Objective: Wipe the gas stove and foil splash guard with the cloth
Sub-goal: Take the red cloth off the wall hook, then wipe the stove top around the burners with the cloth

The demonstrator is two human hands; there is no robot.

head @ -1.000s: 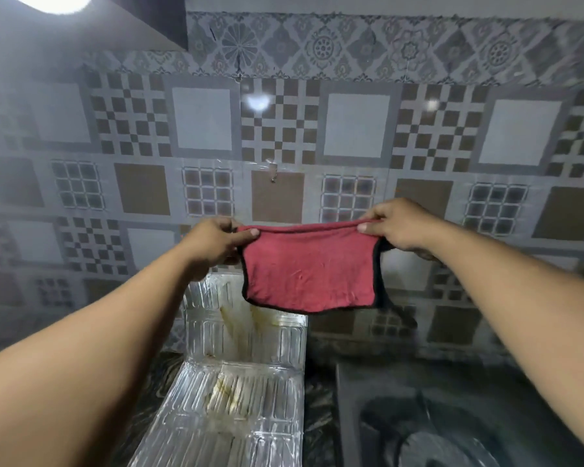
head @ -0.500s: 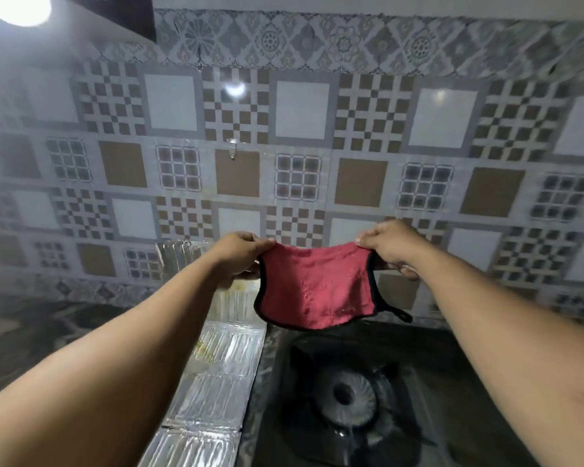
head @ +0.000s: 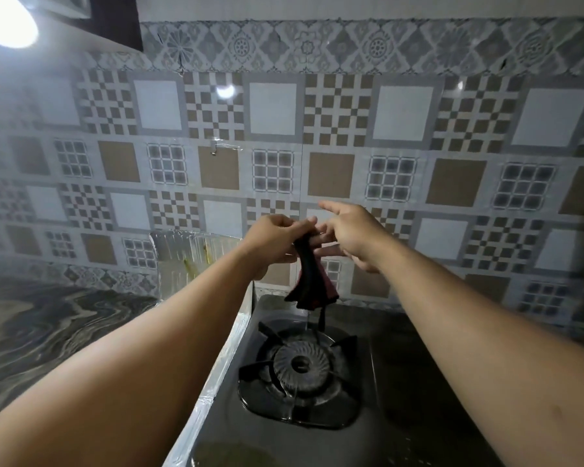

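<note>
Cloth (head: pixel 309 281), red with black trim: bunched, hung from left hand (head: pixel 277 242), which gripped its top, above gas stove (head: pixel 300 365). Right hand (head: pixel 351 235): fingers spread, just beside cloth. Foil splash guard (head: pixel 182 261): left of stove

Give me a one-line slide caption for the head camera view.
Left hand grips a bunched red cloth above the gas stove; open right hand alongside, foil splash guard at left.
</note>
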